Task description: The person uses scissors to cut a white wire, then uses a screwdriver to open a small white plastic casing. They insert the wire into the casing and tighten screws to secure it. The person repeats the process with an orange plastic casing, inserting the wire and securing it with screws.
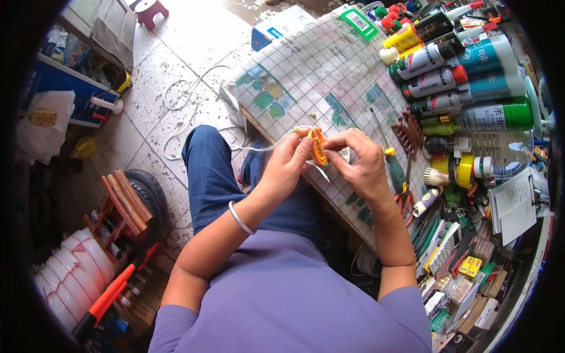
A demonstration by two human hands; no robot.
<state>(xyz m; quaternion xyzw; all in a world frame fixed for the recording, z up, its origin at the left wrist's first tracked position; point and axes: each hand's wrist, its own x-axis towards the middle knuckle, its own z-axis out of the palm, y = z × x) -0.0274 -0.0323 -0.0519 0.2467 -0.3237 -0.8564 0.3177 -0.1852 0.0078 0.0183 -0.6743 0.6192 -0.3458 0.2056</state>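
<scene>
Above the near edge of the table, both my hands meet at a small orange oval tool (318,147) with bits of green on it. My left hand (288,157) is closed, its thumb against the tool's left side, with a white cable (259,148) running through its fingers. Below the tool pokes out a short white cable end (321,172). My right hand (359,159) pinches at the tool's right side with thumb and forefinger. Exactly how cable and tool meet is hidden by the fingers.
A grid-patterned mat covers the table (300,76). To the right lie a green-handled screwdriver (396,170), red-handled pliers (406,206) and several spray cans (421,62). More white cable (191,94) loops across the tiled floor. A blue-and-white box (282,28) stands behind.
</scene>
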